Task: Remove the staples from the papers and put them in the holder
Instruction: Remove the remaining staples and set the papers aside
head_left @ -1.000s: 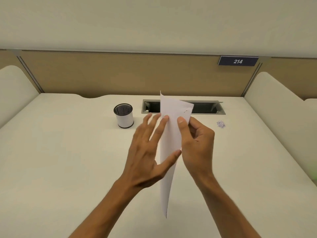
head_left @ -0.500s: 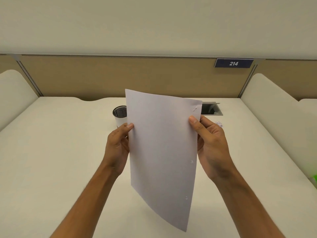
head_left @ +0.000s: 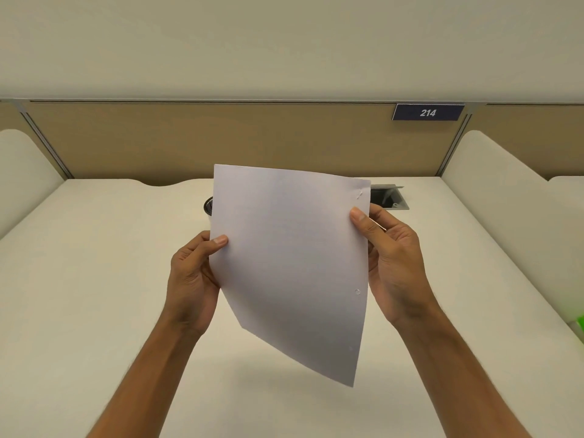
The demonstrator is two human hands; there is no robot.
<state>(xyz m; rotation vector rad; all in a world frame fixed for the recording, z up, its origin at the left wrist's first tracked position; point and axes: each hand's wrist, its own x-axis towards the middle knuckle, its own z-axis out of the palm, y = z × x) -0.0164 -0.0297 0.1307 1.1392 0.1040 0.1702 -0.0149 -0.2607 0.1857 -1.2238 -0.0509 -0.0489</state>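
Cream-coloured and bare across most of its width, the surface (head_left: 94,279) runs back to a tan partition panel (head_left: 221,140) that carries a dark number plate reading 214 (head_left: 428,112) near its right end. Rounded cream dividers rise along the left and right edges of the surface.

Above the middle of the surface, both hands hold up the papers (head_left: 294,263), a white stack turned slightly so that its lower corner points down and to the right. The left hand (head_left: 192,279) grips the left edge about halfway down, thumb flat on the front and fingers curled behind the sheets. The right hand (head_left: 395,257) pinches the right edge higher up, thumb pressed on the front, fingers (head_left: 384,216) bent behind.

A staple (head_left: 359,194) sits slanted in the upper right corner of the papers, just above the right thumb. Lower along the same edge is a small punched hole (head_left: 357,291).

Behind the papers' left edge, toward the back of the surface, only a sliver of the holder (head_left: 208,206) shows: a dark mesh rim over a white body. At the back edge, right of the papers, a recessed cable slot (head_left: 390,199) with a grey frame is partly hidden. A bit of something green (head_left: 580,324) peeks in at the far right edge.
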